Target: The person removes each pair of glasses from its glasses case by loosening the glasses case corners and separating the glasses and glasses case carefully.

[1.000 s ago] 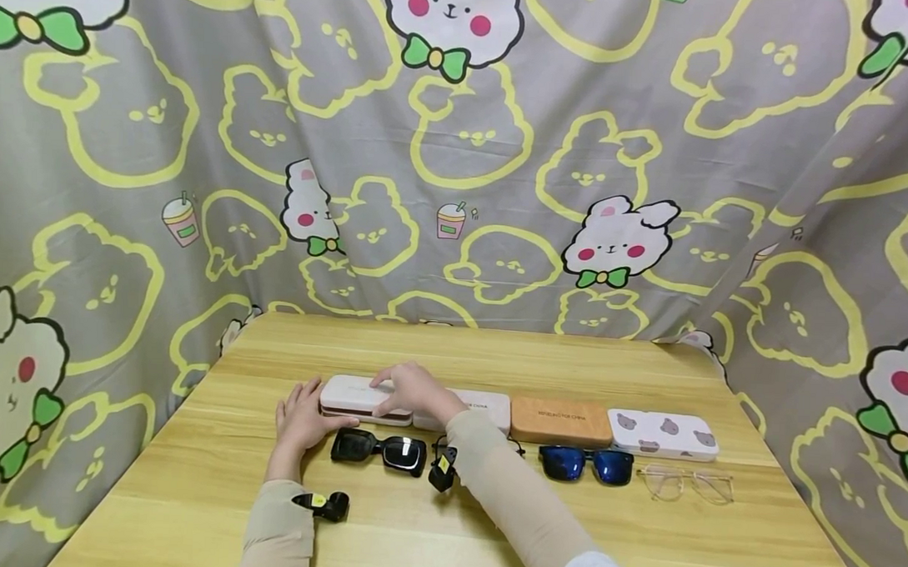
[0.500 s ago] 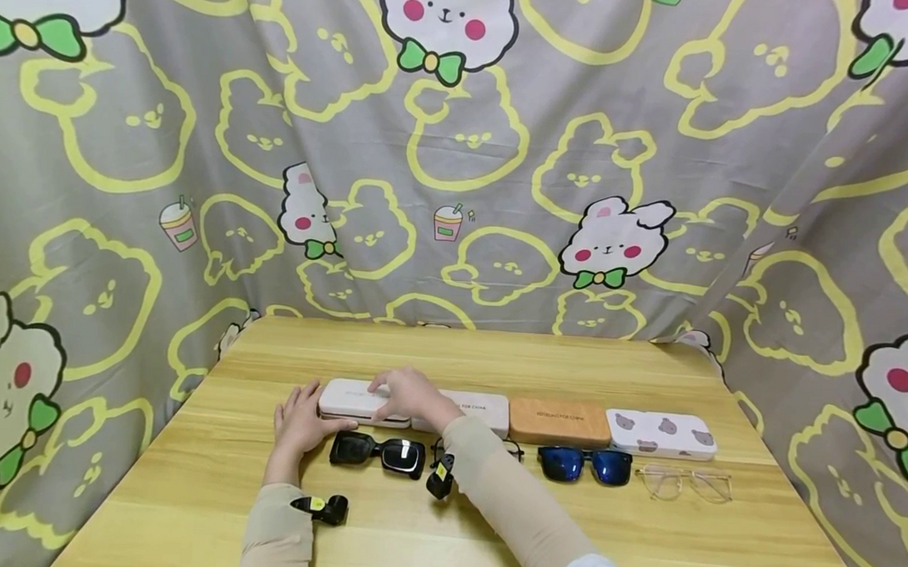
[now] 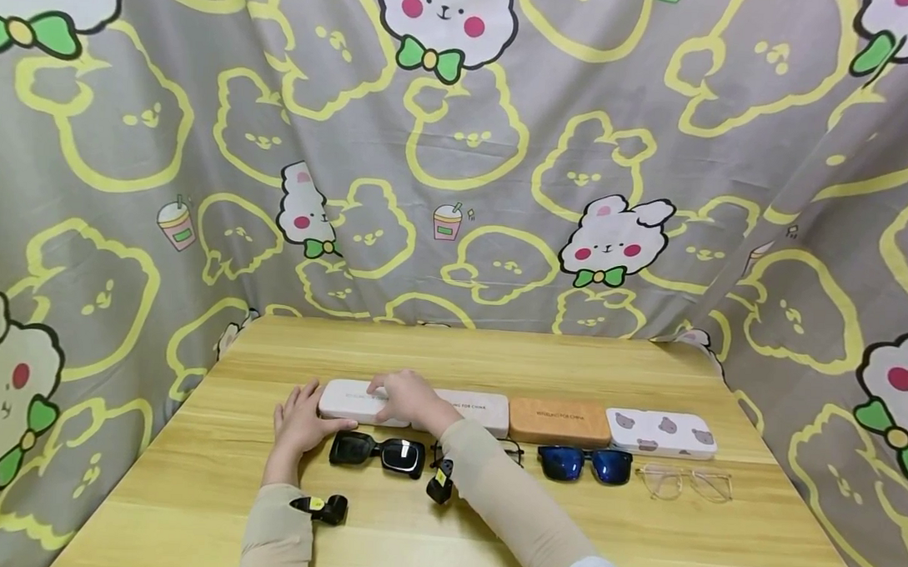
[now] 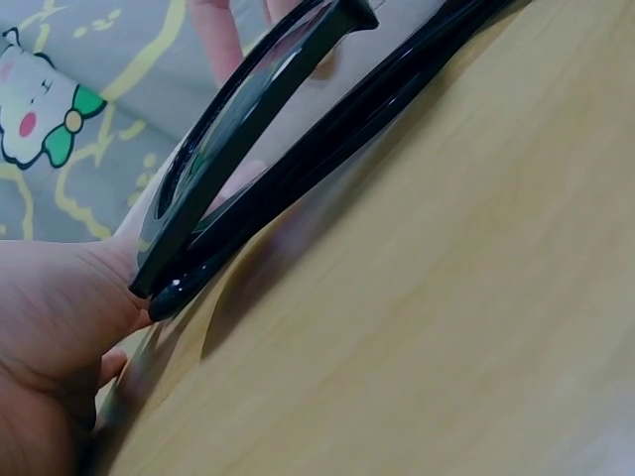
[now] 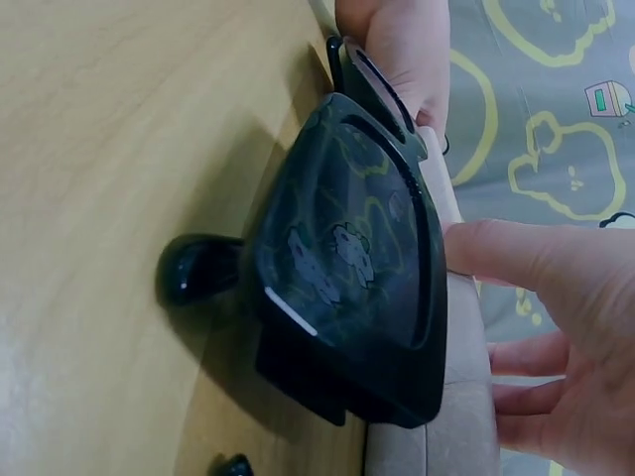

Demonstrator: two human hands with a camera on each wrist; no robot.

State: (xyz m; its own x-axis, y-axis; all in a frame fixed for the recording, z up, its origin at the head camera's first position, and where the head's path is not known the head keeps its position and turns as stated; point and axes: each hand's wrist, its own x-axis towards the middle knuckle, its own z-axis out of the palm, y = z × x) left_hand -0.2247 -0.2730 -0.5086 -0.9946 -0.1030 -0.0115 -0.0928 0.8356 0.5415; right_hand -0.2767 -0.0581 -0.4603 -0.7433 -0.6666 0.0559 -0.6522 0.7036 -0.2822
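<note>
A white glasses case lies at the left end of a row of cases on the wooden table. My right hand lies over its lid, fingers fairly straight across the top; the right wrist view shows the thumb of this right hand by the case. My left hand rests flat on the table, fingers touching the case's left end. Black sunglasses lie folded just in front, between my forearms. They fill the left wrist view as a dark frame beside my left palm, and their lens dominates the right wrist view.
To the right in the row are a second white case, a brown case and a bear-print case. In front lie thin black glasses partly behind my right forearm, blue sunglasses and clear glasses. A printed cloth surrounds the table.
Both hands have stayed almost where they were. The dark seam along the front of the white case, visible one second ago, no longer shows.
</note>
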